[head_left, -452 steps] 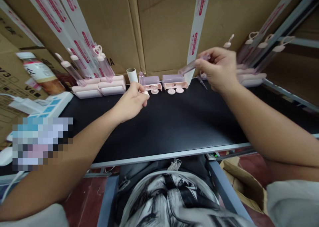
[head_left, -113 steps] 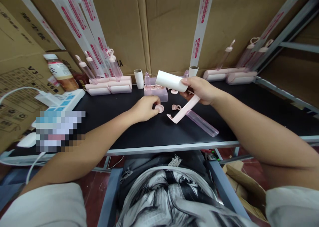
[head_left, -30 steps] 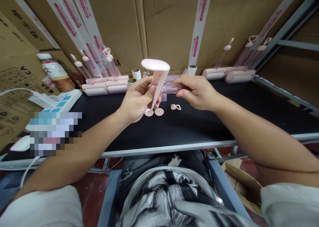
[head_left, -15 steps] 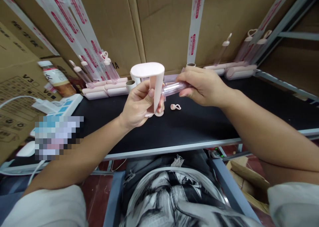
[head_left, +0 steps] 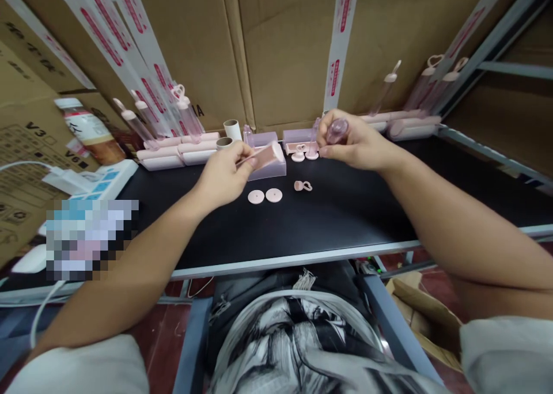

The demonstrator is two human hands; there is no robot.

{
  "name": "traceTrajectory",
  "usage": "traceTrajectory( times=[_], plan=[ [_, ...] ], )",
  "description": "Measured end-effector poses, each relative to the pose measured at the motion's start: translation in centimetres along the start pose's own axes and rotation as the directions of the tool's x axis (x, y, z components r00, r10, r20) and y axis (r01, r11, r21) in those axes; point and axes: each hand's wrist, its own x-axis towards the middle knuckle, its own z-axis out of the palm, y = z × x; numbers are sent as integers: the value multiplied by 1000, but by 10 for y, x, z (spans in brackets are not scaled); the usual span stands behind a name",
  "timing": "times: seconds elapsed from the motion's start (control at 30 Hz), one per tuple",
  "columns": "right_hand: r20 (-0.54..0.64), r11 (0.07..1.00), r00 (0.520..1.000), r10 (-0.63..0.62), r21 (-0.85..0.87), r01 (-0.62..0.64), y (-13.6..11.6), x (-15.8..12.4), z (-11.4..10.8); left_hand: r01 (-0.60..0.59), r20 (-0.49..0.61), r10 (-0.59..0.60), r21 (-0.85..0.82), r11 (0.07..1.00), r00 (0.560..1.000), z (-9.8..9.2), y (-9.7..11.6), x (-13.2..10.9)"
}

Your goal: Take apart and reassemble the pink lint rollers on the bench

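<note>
My left hand (head_left: 225,172) is closed on a pale pink plastic holder (head_left: 266,156), tilted with its rounded end to the right, above a translucent purple tray (head_left: 270,171). Raised at the right, my right hand (head_left: 360,143) grips a clear pinkish tube (head_left: 337,130) whose rounded end points toward me. On the black table between and below the hands lie two flat pink discs (head_left: 273,195) and a small pink cap with a heart-shaped loop (head_left: 302,185). Other pink caps or discs (head_left: 298,154) sit beside my right hand, partly hidden by it.
At the back left, capped tubes stand by pink holders (head_left: 201,152); similar ones (head_left: 415,127) are at the back right. Cardboard rolls (head_left: 232,130) stand near my left hand. A drink bottle (head_left: 90,130) and a power strip (head_left: 114,181) are at the left.
My hands have moved apart, drawing the tube away from the pink holder. The holder has turned from upright to tilted and lowered, uncovering the discs and tray. The tube now points toward me.
</note>
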Motion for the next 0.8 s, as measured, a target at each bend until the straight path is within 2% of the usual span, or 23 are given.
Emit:
traceTrajectory(
  times=[0.07, 0.13, 0.23, 0.33, 0.47, 0.6, 0.7, 0.8],
  plan=[
    [94, 994, 995, 35, -109, -24, 2, 0, 8, -31, 57, 17, 255, 966, 998, 8, -2, -4],
    [223, 976, 973, 65, -218, -15, 7, 0, 11, -67, 86, 36, 402, 913, 996, 17, -4, -7],
    [392, 935, 910, 134, -355, 16, 19, 0, 13, -65, 57, 42, 507, 860, 997, 31, -10, -9],
    [487, 901, 840, 240, -434, -6, 32, 1, 15, -67, 86, 24, 534, 843, 996, 42, -16, -7],
    [523, 875, 802, 288, -484, 2, 39, 1, 20, -95, 143, 20, 546, 833, 990, 50, -18, -2],
    [507, 840, 795, 332, -542, -6, 34, 1, 23, -133, 195, 33, 525, 841, 980, 40, -12, 0],
    [476, 842, 798, 370, -534, -72, 28, 1, 20, -249, 314, 93, 504, 827, 945, 25, -5, -4],
    [466, 887, 811, 354, -441, -134, 24, 1, 15, -358, 429, 128, 513, 781, 894, 17, -2, -7]
  ],
)
